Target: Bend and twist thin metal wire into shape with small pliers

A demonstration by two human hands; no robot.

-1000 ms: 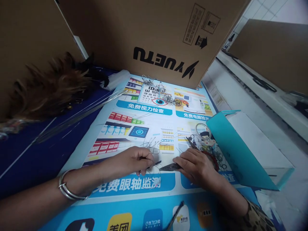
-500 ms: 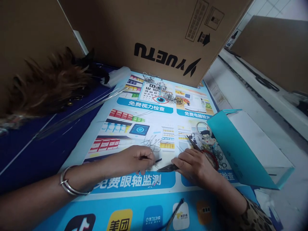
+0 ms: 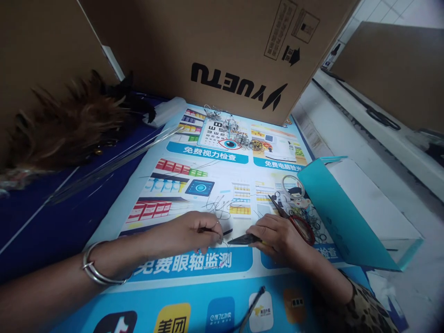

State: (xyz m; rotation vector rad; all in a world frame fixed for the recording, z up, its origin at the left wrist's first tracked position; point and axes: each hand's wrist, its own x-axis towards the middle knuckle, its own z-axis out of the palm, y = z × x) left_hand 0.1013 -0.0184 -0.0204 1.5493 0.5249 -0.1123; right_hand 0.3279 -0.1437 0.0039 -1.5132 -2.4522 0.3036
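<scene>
My left hand is closed in a pinch on a thin wire, part of which hangs below the fingers. A short dark strip sticks out beside the fingertips. My right hand is wrapped round a pair of pliers, whose dark pointed jaws face left, close to the left fingertips. Whether the jaws touch the wire I cannot tell. Loose thin wires lie just beyond my left hand. Scissors with red handles rest beside my right hand, next to a pile of small wire loops.
A teal open box stands at the right, near a clear ring-shaped roll. Wire bundles lie before a large cardboard box. Long wires and a feather duster are at left, a dark cord in front.
The pliers have turned slightly and their jaws have risen a little, staying near my left fingertips. My left hand has hardly moved. The whole view has shifted slightly.
</scene>
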